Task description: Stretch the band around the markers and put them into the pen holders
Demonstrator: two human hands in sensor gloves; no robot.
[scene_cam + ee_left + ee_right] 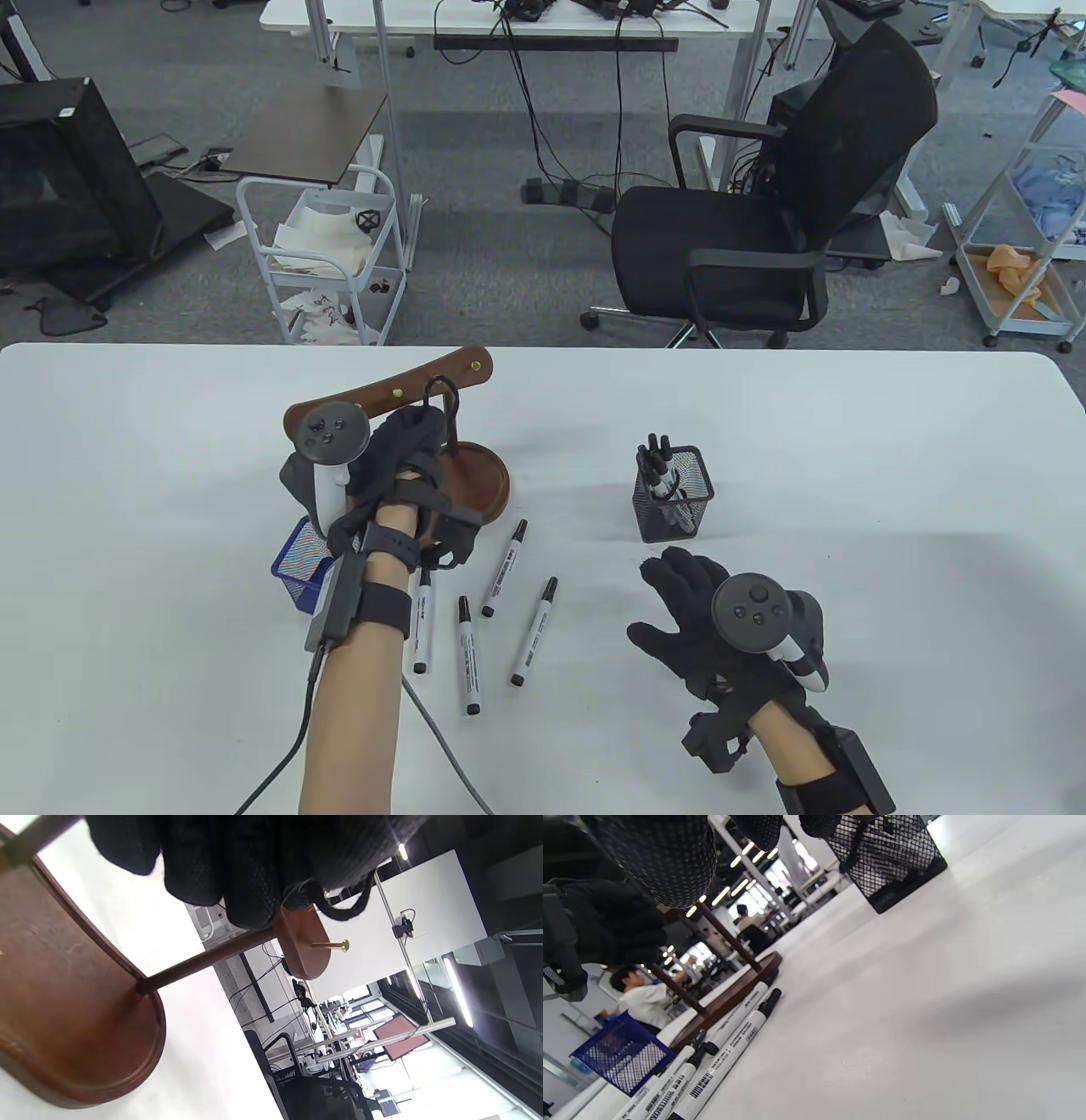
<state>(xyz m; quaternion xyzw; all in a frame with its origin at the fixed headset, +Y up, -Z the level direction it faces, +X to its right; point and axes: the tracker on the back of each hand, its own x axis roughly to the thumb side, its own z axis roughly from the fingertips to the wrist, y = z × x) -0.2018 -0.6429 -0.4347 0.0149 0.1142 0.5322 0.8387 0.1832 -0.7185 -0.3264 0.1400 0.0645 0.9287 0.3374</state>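
Up at the wooden stand (407, 424), left hand (399, 467) raised, fingers (250, 887) curled against the stand's upright rod, pinching a black elastic band (339, 910); the loop dangles just below the fingertips, close to a brass peg (333, 945) on the crossbar. Right hand (721, 620) low over the table (848, 475), palm down, fingers spread and relaxed, holding nothing.

Four loose markers (505, 569) lie on the table between the hands, white barrels, black caps, roughly parallel; the leftmost is partly hidden under the left wrist. Black mesh pen holder (674, 497) stands just beyond the right hand's fingertips, with several markers upright inside. Blue mesh pen holder (301, 569) sits beside the stand's round base, mostly hidden behind the left forearm; cannot tell its contents.

Table white. Beyond its far edge: grey carpet, black office chair (764, 221), white wire cart (322, 255) with papers, cables trailing from a desk.

Left forearm reaches up and forward from the near edge, a cable running off its wrist strap. Right forearm enters at the bottom right corner, angled inward.
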